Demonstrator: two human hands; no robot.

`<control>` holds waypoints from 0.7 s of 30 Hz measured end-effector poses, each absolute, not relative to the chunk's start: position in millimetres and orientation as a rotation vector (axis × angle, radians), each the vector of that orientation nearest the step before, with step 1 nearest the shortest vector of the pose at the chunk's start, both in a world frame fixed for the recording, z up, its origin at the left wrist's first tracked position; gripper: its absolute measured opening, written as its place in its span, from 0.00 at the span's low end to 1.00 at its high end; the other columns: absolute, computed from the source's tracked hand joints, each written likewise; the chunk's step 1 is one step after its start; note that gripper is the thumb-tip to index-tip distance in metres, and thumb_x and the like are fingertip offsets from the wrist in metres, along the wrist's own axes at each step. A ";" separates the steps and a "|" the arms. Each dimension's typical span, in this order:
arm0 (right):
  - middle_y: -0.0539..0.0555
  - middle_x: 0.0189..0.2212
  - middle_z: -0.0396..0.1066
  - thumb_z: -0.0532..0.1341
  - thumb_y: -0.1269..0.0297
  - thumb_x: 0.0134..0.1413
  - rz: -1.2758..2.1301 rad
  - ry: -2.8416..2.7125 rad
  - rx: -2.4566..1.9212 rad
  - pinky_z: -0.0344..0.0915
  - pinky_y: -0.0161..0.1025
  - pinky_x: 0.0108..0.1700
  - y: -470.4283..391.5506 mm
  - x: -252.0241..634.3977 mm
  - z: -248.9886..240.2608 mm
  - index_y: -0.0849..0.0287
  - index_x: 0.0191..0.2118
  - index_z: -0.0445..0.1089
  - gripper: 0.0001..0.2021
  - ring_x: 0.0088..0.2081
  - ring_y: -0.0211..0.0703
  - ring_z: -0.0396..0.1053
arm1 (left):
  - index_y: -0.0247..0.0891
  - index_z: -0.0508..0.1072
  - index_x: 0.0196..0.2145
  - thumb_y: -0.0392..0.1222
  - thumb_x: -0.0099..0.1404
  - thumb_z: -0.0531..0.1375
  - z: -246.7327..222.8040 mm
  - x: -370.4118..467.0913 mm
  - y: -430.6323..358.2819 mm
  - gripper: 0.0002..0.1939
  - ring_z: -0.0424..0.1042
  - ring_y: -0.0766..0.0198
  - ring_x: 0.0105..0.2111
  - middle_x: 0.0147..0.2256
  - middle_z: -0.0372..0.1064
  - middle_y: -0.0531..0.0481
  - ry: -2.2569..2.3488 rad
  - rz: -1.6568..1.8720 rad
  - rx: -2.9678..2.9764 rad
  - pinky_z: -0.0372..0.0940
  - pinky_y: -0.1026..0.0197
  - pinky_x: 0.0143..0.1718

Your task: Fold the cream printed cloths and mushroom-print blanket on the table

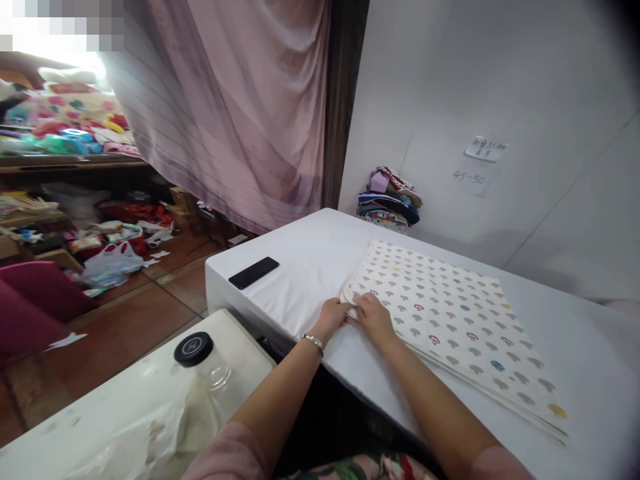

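Observation:
A folded white cloth with grey mushroom-like prints and a few red, blue and yellow ones lies flat on the white-covered table. Its layers show along the near edge. My left hand is closed on the cloth's near left corner, fingertips partly hidden at the edge. Close beside it, my right hand pinches the same corner, thumb and fingers on the layered edge. A bracelet circles my left wrist.
A black phone lies at the table's left. A black-lidded clear jar and a plastic bag rest on the lower white surface. Folded clothes are stacked by the wall. A pink curtain hangs behind; clutter covers the left floor.

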State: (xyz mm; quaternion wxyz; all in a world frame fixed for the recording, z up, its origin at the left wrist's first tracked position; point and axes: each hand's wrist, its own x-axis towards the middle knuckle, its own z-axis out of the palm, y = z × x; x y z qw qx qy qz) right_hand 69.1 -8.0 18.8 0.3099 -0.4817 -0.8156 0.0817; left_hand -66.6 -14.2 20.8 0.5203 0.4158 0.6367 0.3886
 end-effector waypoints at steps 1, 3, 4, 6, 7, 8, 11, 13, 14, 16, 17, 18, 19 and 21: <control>0.52 0.37 0.68 0.50 0.73 0.54 0.240 -2.212 -1.279 0.61 0.35 0.40 -9.0 68.0 18.7 0.54 0.40 0.71 0.14 0.41 0.40 0.64 | 0.37 0.62 0.26 0.35 0.57 0.54 21.6 -66.5 -15.4 0.03 0.65 0.69 0.18 0.16 0.60 0.56 1.526 0.937 0.993 0.53 0.69 0.18; 0.52 0.35 0.68 0.51 0.73 0.54 0.264 -2.235 -1.282 0.60 0.35 0.40 -9.5 66.9 19.3 0.54 0.40 0.71 0.14 0.40 0.40 0.64 | 0.37 0.62 0.26 0.34 0.57 0.54 22.9 -65.7 -16.6 0.03 0.65 0.69 0.18 0.16 0.60 0.56 1.522 0.944 0.986 0.54 0.69 0.18; 0.52 0.36 0.67 0.51 0.73 0.55 0.242 -2.203 -1.278 0.60 0.35 0.41 -9.2 66.7 19.8 0.54 0.41 0.71 0.14 0.40 0.40 0.63 | 0.37 0.62 0.26 0.34 0.57 0.54 23.4 -65.3 -16.8 0.03 0.66 0.69 0.18 0.16 0.60 0.56 1.518 0.946 0.982 0.54 0.69 0.18; 0.53 0.37 0.66 0.51 0.72 0.56 0.174 -2.155 -1.265 0.59 0.36 0.42 -8.4 66.2 20.5 0.55 0.42 0.70 0.13 0.41 0.42 0.62 | 0.37 0.62 0.26 0.34 0.57 0.54 23.7 -64.9 -16.7 0.03 0.66 0.69 0.18 0.16 0.60 0.56 1.511 0.948 0.976 0.55 0.69 0.18; 0.54 0.36 0.66 0.51 0.72 0.56 0.158 -2.166 -1.259 0.59 0.37 0.42 -8.3 65.6 20.3 0.56 0.41 0.70 0.12 0.41 0.42 0.61 | 0.37 0.62 0.26 0.34 0.57 0.54 23.8 -64.9 -16.7 0.03 0.66 0.69 0.18 0.16 0.60 0.56 1.508 0.948 0.974 0.55 0.69 0.18; 0.54 0.36 0.66 0.52 0.72 0.56 0.167 -2.196 -1.258 0.58 0.37 0.43 -8.5 64.9 19.6 0.56 0.40 0.71 0.12 0.41 0.43 0.61 | 0.37 0.62 0.26 0.34 0.57 0.53 23.8 -65.2 -16.9 0.03 0.66 0.69 0.18 0.16 0.60 0.56 1.505 0.947 0.973 0.56 0.69 0.19; 0.52 0.33 0.66 0.51 0.72 0.57 0.272 -2.300 -1.272 0.58 0.36 0.42 -10.6 62.4 16.4 0.56 0.38 0.71 0.11 0.40 0.41 0.61 | 0.37 0.63 0.26 0.34 0.57 0.53 25.2 -66.7 -18.8 0.03 0.67 0.68 0.19 0.17 0.61 0.55 1.492 0.944 0.971 0.59 0.68 0.21; 0.53 0.33 0.66 0.50 0.72 0.58 0.294 -2.309 -1.287 0.58 0.36 0.42 -12.5 61.2 15.0 0.56 0.38 0.70 0.12 0.40 0.42 0.61 | 0.36 0.64 0.27 0.36 0.58 0.53 27.3 -67.7 -20.9 0.04 0.69 0.67 0.21 0.18 0.63 0.54 1.478 0.942 0.968 0.61 0.68 0.23; 0.53 0.34 0.66 0.50 0.71 0.58 0.288 -2.310 -1.289 0.57 0.36 0.41 -13.4 60.8 14.9 0.57 0.38 0.70 0.12 0.40 0.42 0.61 | 0.36 0.64 0.27 0.37 0.60 0.52 28.6 -67.9 -21.9 0.05 0.69 0.67 0.22 0.18 0.64 0.53 1.472 0.941 0.966 0.62 0.67 0.23; 0.54 0.34 0.66 0.50 0.72 0.59 0.281 -2.322 -1.284 0.57 0.36 0.41 -14.8 60.0 15.3 0.57 0.38 0.70 0.12 0.40 0.42 0.60 | 0.36 0.65 0.28 0.41 0.61 0.52 30.7 -67.9 -22.7 0.08 0.70 0.67 0.22 0.20 0.65 0.53 1.468 0.939 0.964 0.63 0.67 0.24; 0.54 0.34 0.66 0.50 0.72 0.58 0.284 -2.333 -1.281 0.57 0.36 0.41 -15.5 59.7 15.5 0.58 0.38 0.70 0.12 0.39 0.42 0.60 | 0.36 0.65 0.29 0.43 0.62 0.52 31.3 -67.7 -22.4 0.09 0.70 0.67 0.22 0.20 0.65 0.53 1.481 0.935 0.969 0.64 0.67 0.24; 0.54 0.34 0.65 0.50 0.73 0.58 0.292 -2.344 -1.274 0.57 0.36 0.40 -16.3 59.5 15.6 0.58 0.38 0.70 0.12 0.39 0.42 0.61 | 0.35 0.65 0.28 0.45 0.62 0.53 31.6 -67.5 -21.5 0.10 0.70 0.66 0.22 0.19 0.65 0.53 1.503 0.927 0.978 0.64 0.67 0.24; 0.54 0.34 0.65 0.50 0.73 0.57 0.300 -2.354 -1.261 0.57 0.36 0.41 -17.5 59.7 15.5 0.59 0.39 0.69 0.12 0.39 0.42 0.61 | 0.35 0.65 0.28 0.45 0.61 0.54 31.6 -67.5 -20.3 0.10 0.69 0.66 0.21 0.18 0.64 0.53 1.533 0.916 0.993 0.64 0.66 0.24; 0.55 0.36 0.66 0.51 0.74 0.56 0.308 -2.375 -1.214 0.57 0.36 0.43 -21.5 63.1 14.7 0.60 0.41 0.68 0.12 0.40 0.42 0.61 | 0.36 0.65 0.27 0.42 0.59 0.54 31.2 -68.1 -17.9 0.07 0.68 0.66 0.20 0.17 0.63 0.53 1.599 0.881 1.039 0.63 0.66 0.24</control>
